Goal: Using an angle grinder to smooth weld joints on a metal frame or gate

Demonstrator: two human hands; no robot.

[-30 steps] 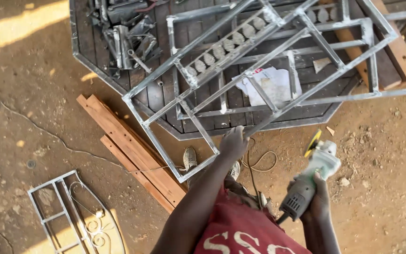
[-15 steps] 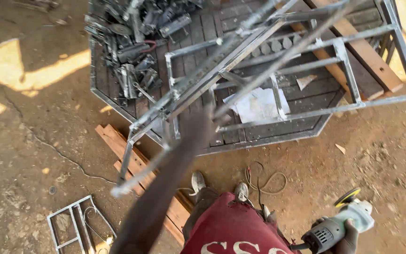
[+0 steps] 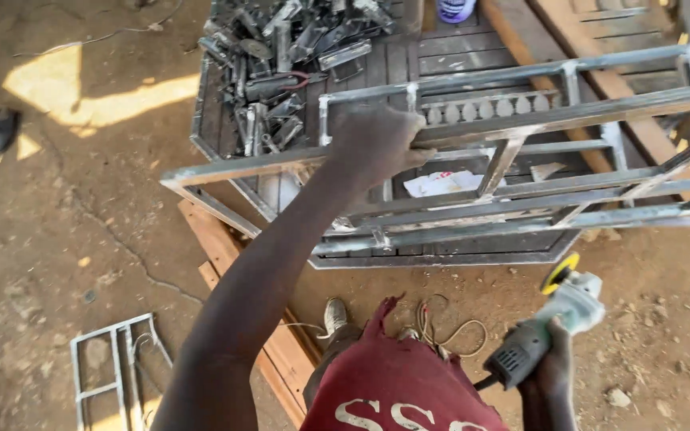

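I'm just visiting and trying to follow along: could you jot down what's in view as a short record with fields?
Place: dirt yard, low metal platform
Left hand: closed grip on a bar of the welded steel frame, which is lifted off the platform on that side
Right hand: holds an angle grinder, yellow disc up, away from the frame
On platform: heap of scrap metal pieces, crumpled paper
On ground: wooden planks, small metal grille
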